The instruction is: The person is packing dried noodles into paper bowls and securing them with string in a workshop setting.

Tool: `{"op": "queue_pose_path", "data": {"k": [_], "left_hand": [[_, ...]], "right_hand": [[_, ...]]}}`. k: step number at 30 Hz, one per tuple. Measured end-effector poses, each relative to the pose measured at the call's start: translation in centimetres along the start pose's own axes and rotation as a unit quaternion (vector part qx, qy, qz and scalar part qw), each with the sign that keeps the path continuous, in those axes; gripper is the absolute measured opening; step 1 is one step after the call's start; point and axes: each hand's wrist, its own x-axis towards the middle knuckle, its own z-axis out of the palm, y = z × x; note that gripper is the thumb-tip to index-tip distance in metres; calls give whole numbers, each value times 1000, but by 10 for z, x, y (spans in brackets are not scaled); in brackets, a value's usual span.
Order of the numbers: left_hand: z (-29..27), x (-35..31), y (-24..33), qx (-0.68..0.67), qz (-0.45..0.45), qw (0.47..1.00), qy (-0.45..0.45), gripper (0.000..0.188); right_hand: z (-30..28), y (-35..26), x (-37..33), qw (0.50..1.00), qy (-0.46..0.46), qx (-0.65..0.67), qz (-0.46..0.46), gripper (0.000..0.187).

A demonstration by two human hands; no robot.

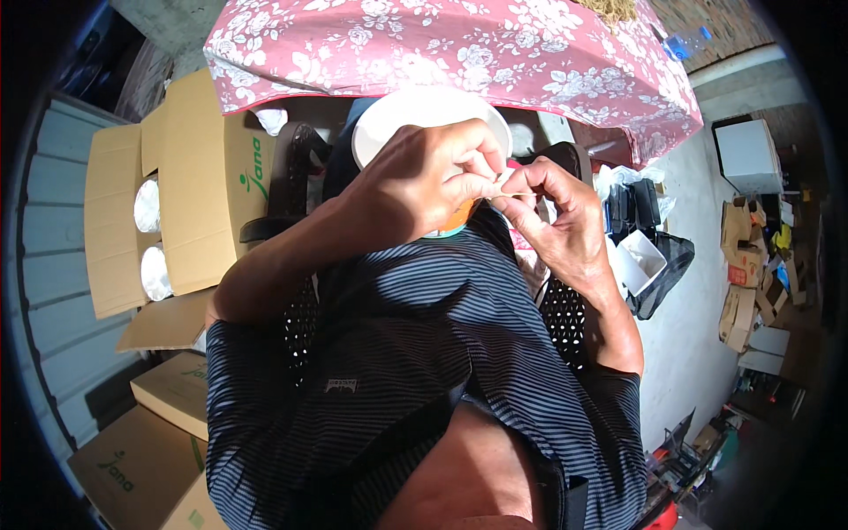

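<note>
The left hand (433,172) pinches a thin, pale-yellow strand (520,194) between thumb and forefinger; the right hand (570,221) has its own thumb and forefinger closed on it too — so the strand lies between both sets of fingertips. Below the left hand shows a curved orange object (452,221), partly hidden. Beyond — a round white basin (375,124), then a pink, white-flowered tablecloth (424,49).

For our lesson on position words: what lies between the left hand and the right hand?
In the head view, a thin pale piece lies between the left hand and right hand, too small to identify.
</note>
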Motion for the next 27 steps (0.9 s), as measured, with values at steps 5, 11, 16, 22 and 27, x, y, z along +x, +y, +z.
{"op": "queue_pose_path", "data": {"k": [5, 11, 16, 22, 27], "left_hand": [[0, 0, 0, 42, 35, 998, 1, 12], [3, -2, 2, 3, -11, 1000, 14, 15], [4, -3, 3, -19, -32, 998, 42, 17], [5, -4, 1, 5, -1, 998, 57, 15], [10, -4, -4, 60, 57, 991, 103, 10]], "right_hand": [[3, 1, 1, 999, 21, -10, -28, 9], [7, 8, -5, 999, 6, 15, -37, 10], [15, 1, -6, 991, 43, 117, 55, 14], [14, 4, -6, 997, 54, 45, 31, 10], [15, 5, -7, 996, 53, 61, 29, 7]]}}
